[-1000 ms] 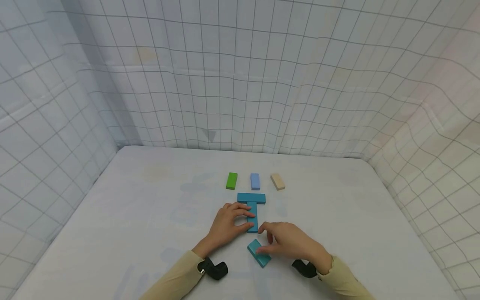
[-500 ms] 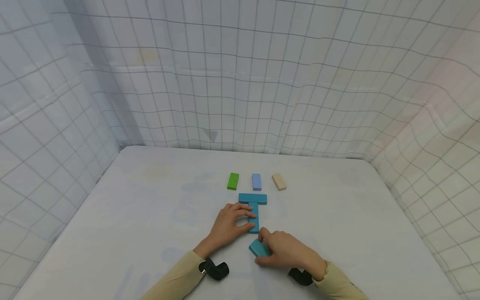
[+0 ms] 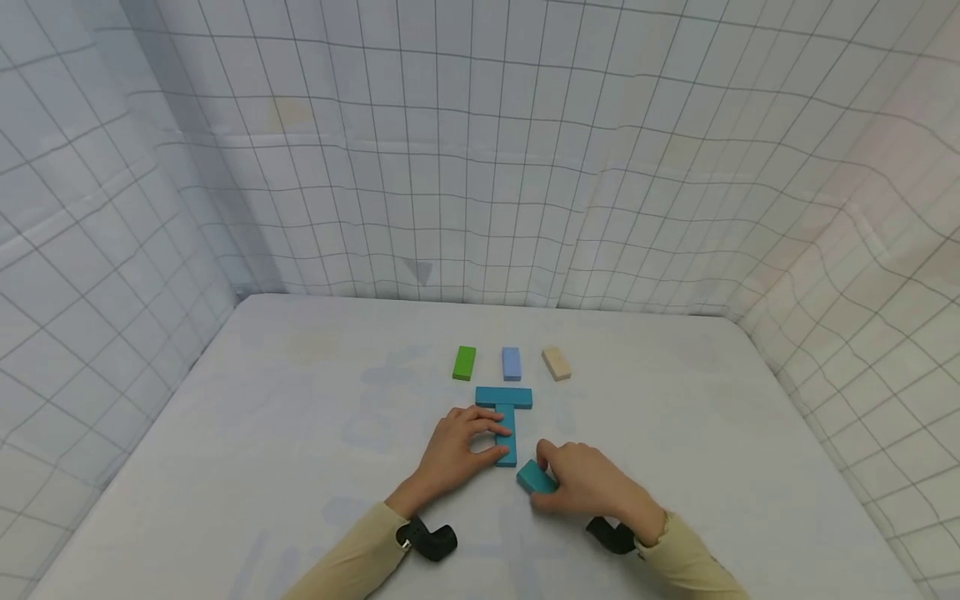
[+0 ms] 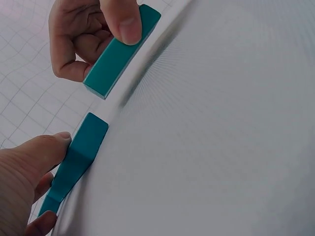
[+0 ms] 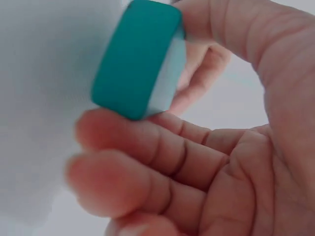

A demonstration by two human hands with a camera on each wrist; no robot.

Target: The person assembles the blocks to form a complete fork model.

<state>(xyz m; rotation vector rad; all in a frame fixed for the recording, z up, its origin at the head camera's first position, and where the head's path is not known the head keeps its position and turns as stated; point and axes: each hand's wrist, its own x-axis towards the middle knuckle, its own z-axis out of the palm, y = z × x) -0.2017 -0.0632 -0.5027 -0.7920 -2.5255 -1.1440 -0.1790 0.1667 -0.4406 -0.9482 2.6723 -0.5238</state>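
Bench [image 3: 300, 467] carries all parts; take the blue stem as clock centre, with 12 o'clock at the far edge. The left hand [image 3: 453, 446] lies at 9 o'clock, thumb and fingertips resting against the stem [image 4: 75, 160]. The right hand [image 3: 585, 477] sits at 4 o'clock, thumb and fingers clamped on the teal block [image 3: 534, 477]. The hands are apart. The blue crossbar [image 3: 504, 397] adjoins the stem at 12 o'clock, forming a T. The held teal block is at 5 o'clock, near the stem's near end; bench contact cannot be confirmed. Three smaller blocks lie beyond: green [image 3: 464, 363] at 11, light blue [image 3: 512, 364] at 12, beige [image 3: 557, 363] at 1.

Caution: a bump from the held block could skew the stem, particularly if left-hand support is light. An uneven pinch could rotate the block or let it slip.
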